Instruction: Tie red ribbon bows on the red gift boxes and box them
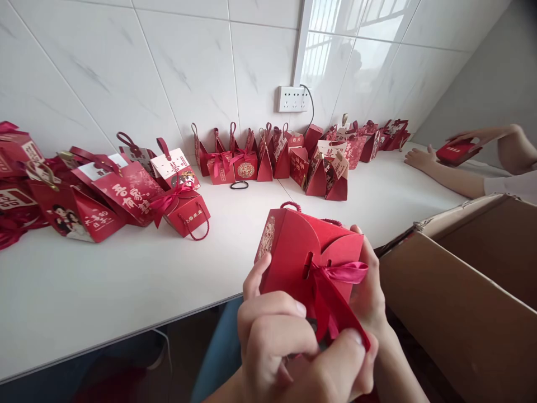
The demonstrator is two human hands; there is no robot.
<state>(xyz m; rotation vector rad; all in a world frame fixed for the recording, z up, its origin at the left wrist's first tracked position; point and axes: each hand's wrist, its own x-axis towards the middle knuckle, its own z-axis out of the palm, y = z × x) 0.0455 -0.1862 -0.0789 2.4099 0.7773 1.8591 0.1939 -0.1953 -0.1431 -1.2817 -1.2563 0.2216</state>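
Observation:
A red paper gift box (pixel 289 235) with twisted cord handles is tilted in front of me, above the table's front edge. Around its right side, my right hand (pixel 371 296) is closed, with part of the fingers hidden behind the box. A magenta satin ribbon (pixel 331 296) passes through slots in the box flaps, with one loop out to the right. My left hand (pixel 293 347) is closed at the box's near side, its thumb and a finger pinching the ribbon's lower tail. Its other fingers are bent against the box's left side.
Several red gift boxes (pixel 136 190) crowd the left of the white table (pixel 235 246); more (pixel 264 157) line the tiled wall. A black ring (pixel 239 185) lies mid-table. At right stand an open cardboard box (pixel 461 302) and another person's hands (pixel 422 157) with a red box (pixel 457 151).

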